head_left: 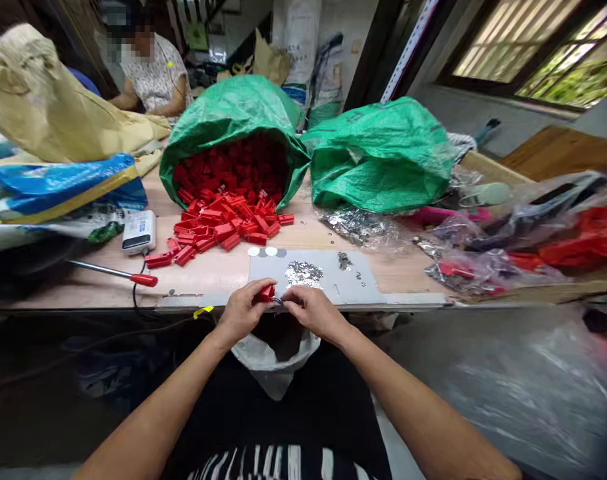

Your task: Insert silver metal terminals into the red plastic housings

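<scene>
Close to the table's front edge, my left hand (243, 310) is closed on a small red plastic part (267, 293). My right hand (316, 310) meets it from the other side, its fingers pinched on a small metal piece (278, 301) that touches the end of the red part; its exact kind is too small to make out. Just behind my hands lies a pile of small shiny metal pieces (303, 273) on a grey mat (263, 268). Below them hangs an open white bag (268, 360) at my lap. Many like red parts (223, 220) spill from a green sack (238, 100).
A second green sack (383, 157) stands right of the first. Clear plastic bags (483, 267) crowd the right side. At left are a red-handled rod (143, 280), a white device (139, 231) and a blue sack (63, 187). Another person (156, 80) sits across the table.
</scene>
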A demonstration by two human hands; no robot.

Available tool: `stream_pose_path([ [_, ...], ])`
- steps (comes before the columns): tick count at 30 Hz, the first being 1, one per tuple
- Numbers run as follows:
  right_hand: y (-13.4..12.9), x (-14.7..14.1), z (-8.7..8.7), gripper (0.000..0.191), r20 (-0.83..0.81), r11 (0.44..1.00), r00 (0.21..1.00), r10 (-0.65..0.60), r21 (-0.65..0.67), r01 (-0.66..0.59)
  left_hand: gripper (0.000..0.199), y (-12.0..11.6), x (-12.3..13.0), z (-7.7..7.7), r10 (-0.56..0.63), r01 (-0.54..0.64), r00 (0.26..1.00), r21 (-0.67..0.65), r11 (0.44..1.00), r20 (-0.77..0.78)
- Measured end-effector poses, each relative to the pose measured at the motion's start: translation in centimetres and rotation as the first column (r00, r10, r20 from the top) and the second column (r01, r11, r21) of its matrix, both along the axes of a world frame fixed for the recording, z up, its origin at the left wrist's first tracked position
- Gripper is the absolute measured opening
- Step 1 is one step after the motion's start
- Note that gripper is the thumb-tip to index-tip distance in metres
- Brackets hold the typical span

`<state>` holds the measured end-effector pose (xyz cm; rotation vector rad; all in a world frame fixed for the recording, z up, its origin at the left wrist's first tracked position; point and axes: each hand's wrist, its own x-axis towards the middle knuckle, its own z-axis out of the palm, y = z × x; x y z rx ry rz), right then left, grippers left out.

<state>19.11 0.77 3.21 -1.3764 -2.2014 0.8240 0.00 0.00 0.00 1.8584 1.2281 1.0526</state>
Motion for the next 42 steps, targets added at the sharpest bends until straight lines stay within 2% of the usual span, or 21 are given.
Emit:
stream_pose_path([
  [5,-0.1,0.0,-0.2,0.011,-0.054,0.998,0.998,-0.027,-0.051,0.024,0.037,0.1,-0.1,-0.3,0.040,-0.036,0.997,-0.060,0.998,0.059],
  [10,0.2,0.5,-1.0,0.021,-0.197,0.991,0.975,-0.099,-0.110,0.079,0.032,0.1,0.2,-0.4,0.067,-0.021,0.962,-0.175,0.984,0.264],
  [13,0.1,0.5,-1.2,0.023,-0.298,0.984,0.949,-0.103,-0.173,0.052,0.030,-0.4,0.6,0.0,0.058,0.010,0.926,-0.179,0.984,0.372],
  [16,-0.2,0.2,-1.1,0.026,-0.406,0.955,0.904,-0.129,-0.298,0.003,0.029,-1.3,1.0,0.6,0.049,0.007,0.916,-0.138,0.990,0.398],
  [18,-0.6,0.0,-0.7,0.031,-0.481,0.898,0.858,-0.180,-0.437,-0.057,0.029,-2.0,1.2,1.0,0.047,-0.007,0.921,-0.103,0.995,0.388],
  [21,-1.0,0.2,0.2,0.036,-0.555,0.742,0.799,-0.231,-0.632,-0.225,0.029,-3.2,1.2,1.6,0.034,-0.010,0.925,-0.064,0.998,0.377],
  [23,-1.2,0.3,0.7,0.038,-0.590,0.654,0.775,-0.225,-0.681,-0.329,0.030,-4.0,1.2,1.8,0.029,-0.014,0.917,-0.040,0.999,0.397],
  [25,-1.4,0.3,1.1,0.040,-0.615,0.624,0.758,-0.217,-0.684,-0.377,0.031,-4.6,1.3,1.7,0.044,-0.049,0.913,0.001,0.999,0.406],
  [28,-1.6,-0.1,1.2,0.041,-0.614,0.656,0.759,-0.217,-0.667,-0.352,0.031,-5.1,1.5,1.3,0.092,-0.122,0.923,0.057,0.991,0.375],
  [32,-1.4,-0.5,1.1,0.041,-0.597,0.704,0.768,-0.232,-0.648,-0.291,0.030,-4.9,1.7,0.9,0.162,-0.184,0.914,0.025,0.983,0.373],
  [36,-1.2,-0.3,1.1,0.042,-0.605,0.730,0.761,-0.233,-0.626,-0.274,0.029,-4.5,1.6,1.2,0.178,-0.204,0.924,0.042,0.978,0.339],
  [42,-1.6,-0.3,1.0,0.038,-0.565,0.813,0.797,-0.213,-0.555,-0.177,0.029,-4.7,1.7,1.3,0.192,-0.229,0.944,0.113,0.967,0.268],
])
